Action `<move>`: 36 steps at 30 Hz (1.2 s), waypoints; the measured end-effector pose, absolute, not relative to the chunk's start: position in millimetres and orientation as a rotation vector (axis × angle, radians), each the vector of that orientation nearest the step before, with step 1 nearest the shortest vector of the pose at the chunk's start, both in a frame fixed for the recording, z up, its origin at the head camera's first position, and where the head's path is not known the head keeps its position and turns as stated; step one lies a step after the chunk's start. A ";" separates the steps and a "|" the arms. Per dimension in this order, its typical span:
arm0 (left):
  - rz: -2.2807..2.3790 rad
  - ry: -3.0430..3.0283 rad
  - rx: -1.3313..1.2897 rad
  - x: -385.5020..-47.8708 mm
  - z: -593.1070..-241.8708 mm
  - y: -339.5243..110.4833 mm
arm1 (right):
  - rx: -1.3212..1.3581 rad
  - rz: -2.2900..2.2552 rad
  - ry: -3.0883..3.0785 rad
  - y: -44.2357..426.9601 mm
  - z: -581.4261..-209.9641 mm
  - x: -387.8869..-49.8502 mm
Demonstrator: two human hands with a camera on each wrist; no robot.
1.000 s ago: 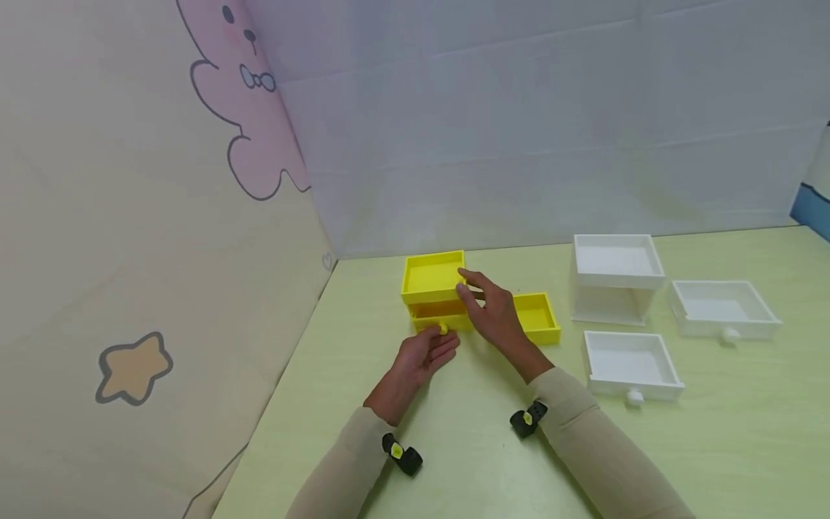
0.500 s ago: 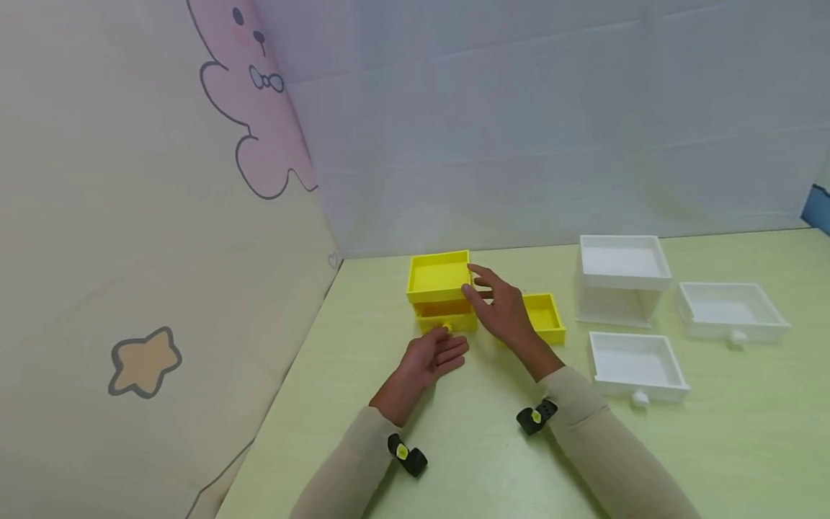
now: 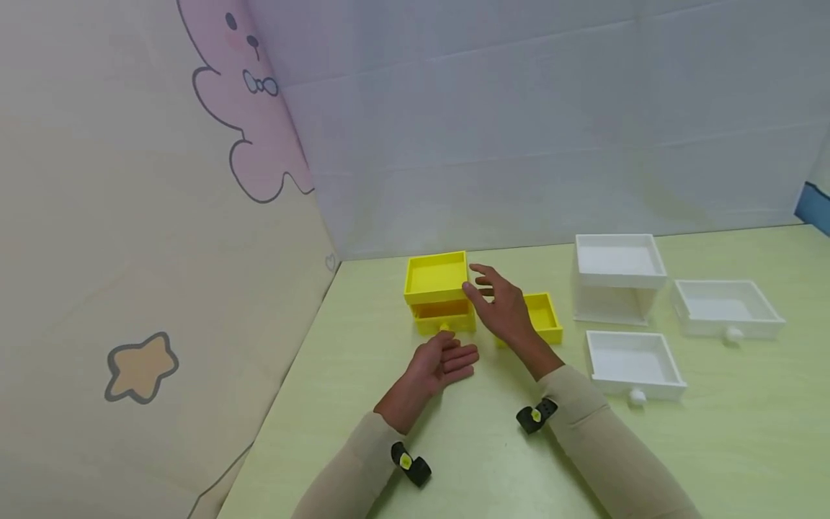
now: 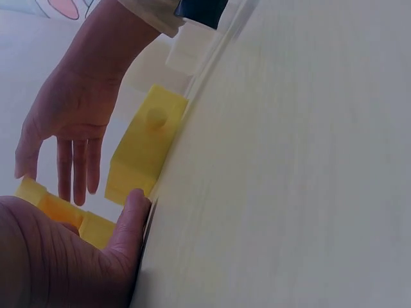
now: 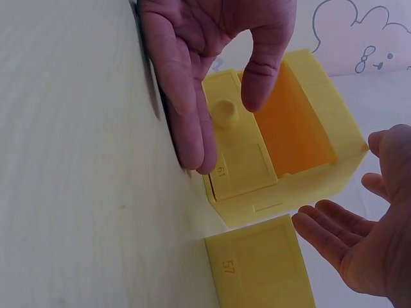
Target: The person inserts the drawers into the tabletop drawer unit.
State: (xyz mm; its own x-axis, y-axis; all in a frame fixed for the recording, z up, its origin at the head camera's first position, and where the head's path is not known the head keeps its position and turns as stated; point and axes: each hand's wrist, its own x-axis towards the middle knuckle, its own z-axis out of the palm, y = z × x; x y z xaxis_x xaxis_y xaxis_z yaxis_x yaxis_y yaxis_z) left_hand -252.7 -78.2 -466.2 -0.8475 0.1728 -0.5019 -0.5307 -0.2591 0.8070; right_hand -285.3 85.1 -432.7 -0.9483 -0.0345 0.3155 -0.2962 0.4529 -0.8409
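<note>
A small yellow cabinet (image 3: 436, 277) with a shallow tray top stands near the back of the table. Its upper slot (image 5: 292, 125) is hollow, and a drawer (image 5: 247, 168) with a round knob (image 5: 225, 113) fills the lower slot. In front of that knob my left hand (image 3: 437, 367) is held with fingers extended, holding nothing. My right hand (image 3: 504, 310) is at the cabinet's right side, thumb at the top front corner and other fingers loosely spread. Behind the right hand lies a loose yellow drawer (image 3: 545, 317), partly hidden.
To the right stands a white cabinet (image 3: 619, 277) with a hollow front. One white drawer (image 3: 634, 364) lies before it and another white drawer (image 3: 726, 310) lies to its right. A patterned cloth wall (image 3: 143, 288) borders the table's left side.
My left hand has come off the drawer knob and drawn back slightly toward me. The right hand's fingers have eased outward from the cabinet's side, the thumb staying at the corner.
</note>
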 end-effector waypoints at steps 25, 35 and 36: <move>1.998 1.408 -0.242 -232.9 -467.3 -22.2 | 0.346 1.441 -2.518 84.5 -427.6 -282.0; 1.980 1.423 -0.240 -230.6 -467.6 -12.4 | 0.361 1.443 -2.567 83.2 -422.3 -277.9; 1.981 1.426 -0.241 -230.8 -467.9 -11.1 | 0.363 1.451 -2.563 83.1 -422.6 -278.0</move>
State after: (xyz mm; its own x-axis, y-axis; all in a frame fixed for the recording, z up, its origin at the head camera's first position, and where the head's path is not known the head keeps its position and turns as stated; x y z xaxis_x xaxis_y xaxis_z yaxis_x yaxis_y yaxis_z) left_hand -230.8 -11.1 -467.9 -0.7547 0.4122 -0.5104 -0.6149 -0.1731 0.7694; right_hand -278.0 83.1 -422.6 -0.9552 -0.1252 0.2680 -0.2942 0.4958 -0.8170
